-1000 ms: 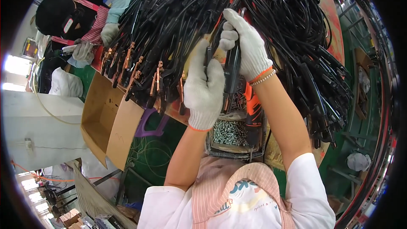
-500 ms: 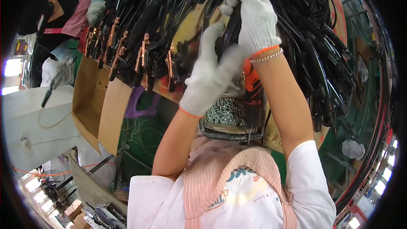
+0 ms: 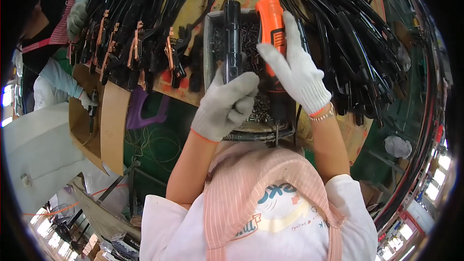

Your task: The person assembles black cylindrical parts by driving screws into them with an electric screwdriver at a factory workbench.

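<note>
My left hand [image 3: 228, 104], in a white knit glove, is closed around a black tubular handle [image 3: 232, 36] that stands upright over a grey metal tray [image 3: 209, 43] of small screws. My right hand [image 3: 296, 70], also gloved, grips an orange and black electric screwdriver [image 3: 270, 24] just right of the black handle. Both tools are held over the tray, close side by side.
Heaps of black cables with copper clamps [image 3: 137, 43] cover the wooden bench [image 3: 208, 0] left and right of the tray. Another person's gloved hand [image 3: 77, 17] works at the upper left. A cardboard box [image 3: 99, 121] hangs at the bench's left edge.
The view has shifted so the tray now shows. My hands have come apart: the left now holds the black handle upright, the right grips the orange screwdriver beside it.
</note>
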{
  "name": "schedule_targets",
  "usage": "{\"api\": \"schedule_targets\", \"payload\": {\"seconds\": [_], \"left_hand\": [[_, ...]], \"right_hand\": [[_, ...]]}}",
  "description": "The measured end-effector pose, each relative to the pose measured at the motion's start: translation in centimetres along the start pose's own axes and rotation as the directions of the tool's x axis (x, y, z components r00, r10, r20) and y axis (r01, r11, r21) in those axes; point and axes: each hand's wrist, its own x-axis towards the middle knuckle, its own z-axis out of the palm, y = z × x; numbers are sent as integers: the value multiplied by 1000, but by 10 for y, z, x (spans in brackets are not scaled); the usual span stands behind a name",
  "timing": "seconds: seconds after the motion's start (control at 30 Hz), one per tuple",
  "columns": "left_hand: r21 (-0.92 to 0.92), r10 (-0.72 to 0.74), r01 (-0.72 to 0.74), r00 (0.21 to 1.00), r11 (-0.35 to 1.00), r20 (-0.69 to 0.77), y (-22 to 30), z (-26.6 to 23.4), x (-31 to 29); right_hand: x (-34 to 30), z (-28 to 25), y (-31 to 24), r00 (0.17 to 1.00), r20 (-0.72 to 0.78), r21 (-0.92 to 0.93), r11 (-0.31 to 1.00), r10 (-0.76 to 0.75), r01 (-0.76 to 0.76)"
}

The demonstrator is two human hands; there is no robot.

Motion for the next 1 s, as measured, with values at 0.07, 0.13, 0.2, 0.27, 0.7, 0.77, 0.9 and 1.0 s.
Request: {"api": "schedule_targets", "payload": {"seconds": [0.07,0.13,0.2,0.27,0.7,0.77,0.9,1.0], "left_hand": [[72,27,-25,999,997,-36,-2,3,-3],[83,49,-48,999,995,-9,-6,-2,2],[87,67,-68,998,994,11,-8,-5,5],[125,113,-104,991,987,-72,-8,0,-1],[158,126,-114,990,981,-68,-9,-1,6],[146,135,-127,990,981,-49,-11,-4,7],[133,140,-139,990,981,0,-12,-3,9],[152,120,-115,993,982,-21,-8,-4,8]], "right_hand": [[7,3,3,987,-48,93,984,156,-151],[5,-1,-1,977,14,387,900,212,-201],[-3,-17,-13,958,114,742,619,264,-259],[-20,-45,-18,988,-1,800,593,155,-92],[-56,-94,-32,781,-612,725,485,127,489],[-60,-89,-34,777,-626,768,224,66,600],[-64,-81,-38,734,-673,671,347,-87,656],[-67,-66,-53,724,-689,600,589,37,542]]}}
